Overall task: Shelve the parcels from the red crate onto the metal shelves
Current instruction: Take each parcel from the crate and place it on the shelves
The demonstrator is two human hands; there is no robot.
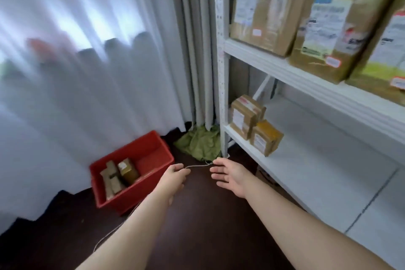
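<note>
The left hand's (175,176) fingers (183,173) curl loosely downward and hold no parcel. A thin white cord (197,166) runs past their tips, but whether they touch it cannot be told. The right hand's (232,174) fingers (219,176) are straight and slightly spread, palm turned toward the left hand, holding nothing.

Both bare forearms reach forward and down over the dark floor (208,221), with the hands near each other but apart.

The red crate (122,198) stands on the floor just left of the left hand, at the foot of the white curtain (87,94). The crate parcels (128,171) are bunched in its left half, at least three of them, though blur hides the exact count.

Two small parcels (266,138) sit at the front left corner of the lower shelf (317,160). Three large parcels (328,28) line the front edge of the upper shelf (306,79). One green cloth (199,143) lies crumpled on the floor by the shelf post.
</note>
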